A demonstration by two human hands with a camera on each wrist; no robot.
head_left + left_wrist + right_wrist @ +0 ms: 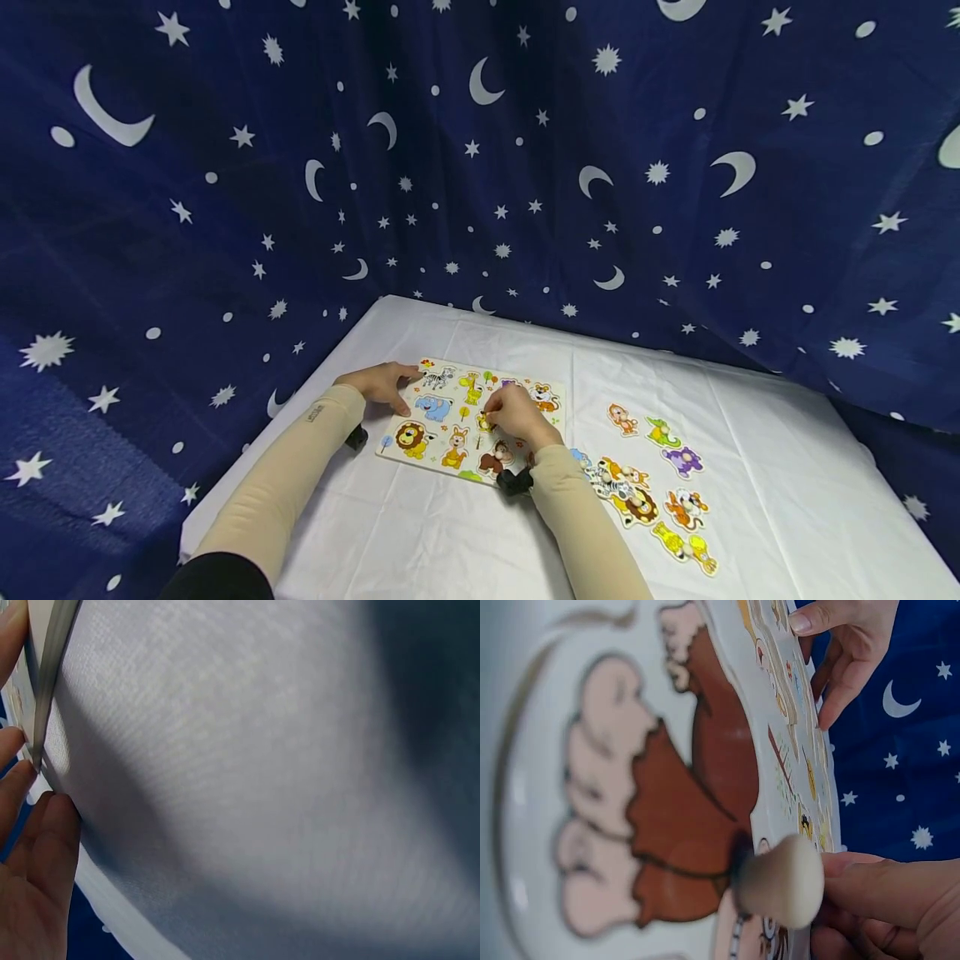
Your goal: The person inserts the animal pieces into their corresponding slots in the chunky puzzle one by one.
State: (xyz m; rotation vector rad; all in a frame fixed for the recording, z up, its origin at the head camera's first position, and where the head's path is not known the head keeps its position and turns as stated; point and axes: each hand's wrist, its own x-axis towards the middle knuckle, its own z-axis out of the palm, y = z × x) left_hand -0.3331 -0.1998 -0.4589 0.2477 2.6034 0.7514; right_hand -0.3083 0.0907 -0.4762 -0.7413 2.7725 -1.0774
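Note:
A white puzzle board (438,435) printed with cartoon animals lies flat on the table. My left hand (382,386) rests along its left edge, thumb and fingers spread apart; the left wrist view shows the fingertips (56,814) right at the edge. Over the middle of the board, my right hand (519,414) pinches a small yellow-and-black animal puzzle piece (484,423), mostly covered by the fingers. Close to the right wrist camera, a brown gorilla puzzle piece (697,817) with a pale wooden knob (784,881) sits on the board near its front edge.
Right of the board, loose puzzle pieces lie on the white tablecloth (780,467): a monkey (622,419), a crocodile (663,432), a purple hippo (682,462), a tiger (686,508) and a giraffe (684,548). A lion (637,505) and a zebra (606,479) overlap in a pile.

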